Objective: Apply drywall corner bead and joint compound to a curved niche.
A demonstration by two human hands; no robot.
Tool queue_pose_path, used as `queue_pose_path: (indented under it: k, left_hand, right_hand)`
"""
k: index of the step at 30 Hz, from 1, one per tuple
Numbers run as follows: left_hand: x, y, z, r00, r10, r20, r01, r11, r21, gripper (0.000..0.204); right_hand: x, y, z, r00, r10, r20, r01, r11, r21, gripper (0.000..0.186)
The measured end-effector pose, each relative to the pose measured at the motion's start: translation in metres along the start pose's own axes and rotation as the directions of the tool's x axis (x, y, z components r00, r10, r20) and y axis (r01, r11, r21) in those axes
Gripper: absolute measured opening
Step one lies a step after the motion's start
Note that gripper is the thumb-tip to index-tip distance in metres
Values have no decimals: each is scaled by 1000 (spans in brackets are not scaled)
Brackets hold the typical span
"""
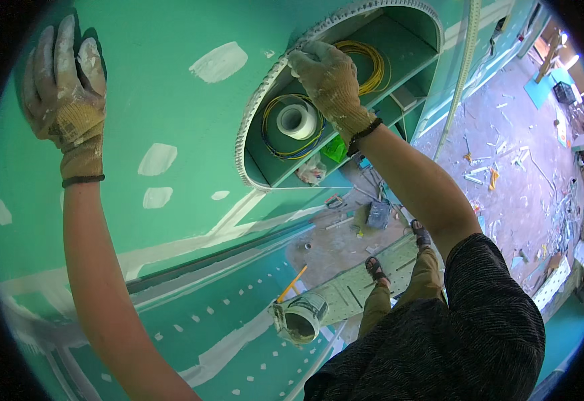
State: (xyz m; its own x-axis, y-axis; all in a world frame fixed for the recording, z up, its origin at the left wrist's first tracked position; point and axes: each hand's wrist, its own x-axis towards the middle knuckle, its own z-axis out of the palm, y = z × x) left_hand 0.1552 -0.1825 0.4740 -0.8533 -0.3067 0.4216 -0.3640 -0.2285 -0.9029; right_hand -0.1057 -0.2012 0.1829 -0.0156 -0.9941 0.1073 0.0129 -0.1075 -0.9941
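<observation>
My left hand (64, 87), in a plaster-smeared knit glove, lies flat with fingers up on the green drywall (138, 113) at the far left. My right hand (332, 77), gloved the same way, is closed at the rim of a rounded wall niche. Its thumb and fingers pinch the white perforated corner bead (257, 97) that follows the curved edge; the fingertips are partly hidden. Inside the niche, a coil of yellow cable (375, 67) sits beyond my right hand. A white roll (296, 121) stands within a second cable coil (270, 137) below that hand.
I stand on a perforated platform (345, 291) with a plaster-stained bucket (305, 315) on its left end. Below, scraps and strips litter the floor (459, 180). A long perforated strip (462, 80) runs down right of the niche. White filler patches (219, 61) dot the wall.
</observation>
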Motion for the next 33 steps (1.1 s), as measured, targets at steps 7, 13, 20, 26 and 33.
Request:
queue_pose_path:
  k: [7, 13, 20, 26, 33]
  left_hand:
    - [-3, 3, 3, 996, -16, -91, 11, 998, -57, 29]
    - [-1, 9, -2, 996, -33, -87, 25, 995, -97, 31]
    - [0, 5, -3, 997, -24, -73, 18, 997, -79, 32]
    - [4, 19, -12, 990, -103, -94, 93, 990, -109, 36]
    - [1, 18, -14, 991, -101, -91, 94, 992, -80, 36]
  right_hand:
    - [11, 24, 17, 947, -281, -158, 239, 940, -243, 42]
    - [7, 27, 24, 956, -232, -178, 137, 894, -427, 43]
    - [16, 66, 37, 810, -563, -164, 360, 698, -619, 35]
    - [11, 51, 35, 855, -463, -232, 337, 838, -429, 33]
    - [13, 35, 13, 930, -365, -32, 282, 770, -572, 31]
